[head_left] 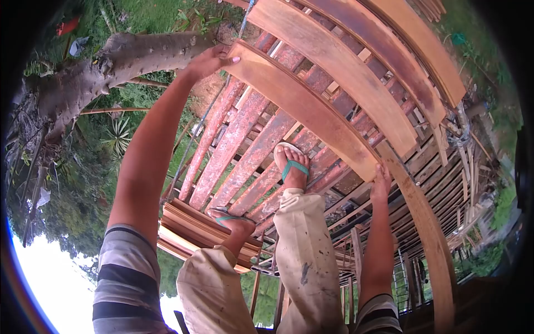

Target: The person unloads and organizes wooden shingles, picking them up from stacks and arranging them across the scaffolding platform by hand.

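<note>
A flat reddish-brown wooden board (306, 109) spans between my two hands over a rack of weathered red slats (245, 150). My left hand (213, 61) grips its upper left end, thumb on the top face and fingers at the far edge. At the lower right end, my right hand (381, 182) holds the corner, its fingers partly hidden by the board. Just beyond lies another board (339, 67), roughly parallel to the held one. My feet in green-strapped sandals (292, 164) are on the slats.
More boards (389, 61) lie at the upper right. A stack of boards (206, 231) sits by my rear foot. One long plank (423, 222) runs down the right side. A tree trunk (139, 55) stands at the left, and slatted racks (445, 183) extend right.
</note>
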